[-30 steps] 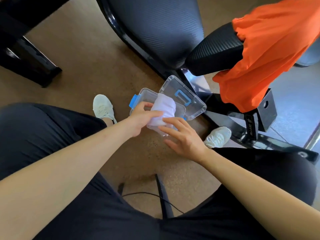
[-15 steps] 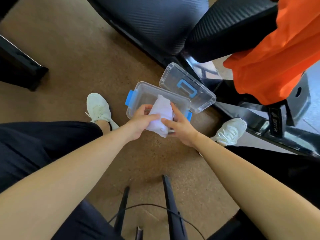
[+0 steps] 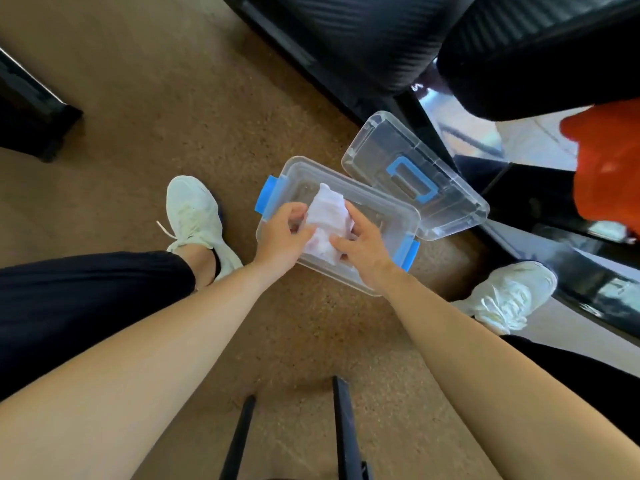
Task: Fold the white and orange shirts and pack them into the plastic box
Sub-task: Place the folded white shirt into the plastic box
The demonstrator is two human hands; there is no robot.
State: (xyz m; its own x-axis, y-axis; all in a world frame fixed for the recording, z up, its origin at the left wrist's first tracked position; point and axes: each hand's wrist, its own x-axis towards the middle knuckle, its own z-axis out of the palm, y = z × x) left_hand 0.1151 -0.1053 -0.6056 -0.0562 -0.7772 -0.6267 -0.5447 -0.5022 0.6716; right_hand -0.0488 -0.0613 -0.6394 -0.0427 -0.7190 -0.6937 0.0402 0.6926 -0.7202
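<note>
Over the box (image 3: 289, 174): white shirt (image 3: 327, 220) between both hands.
Gripped left (image 3: 282, 237) and right (image 3: 363, 247), fingers curled closed on cloth.

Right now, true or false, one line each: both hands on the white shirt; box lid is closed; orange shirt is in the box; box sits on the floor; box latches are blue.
1. Both hands hold the white shirt: true, left hand and right hand grip it over the box.
2. Lid closed: false, the lid lies off, beside the box.
3. Orange shirt in the box: false, the orange shirt hangs at the right edge.
4. Box on the floor: true.
5. Blue latches: true.
</note>
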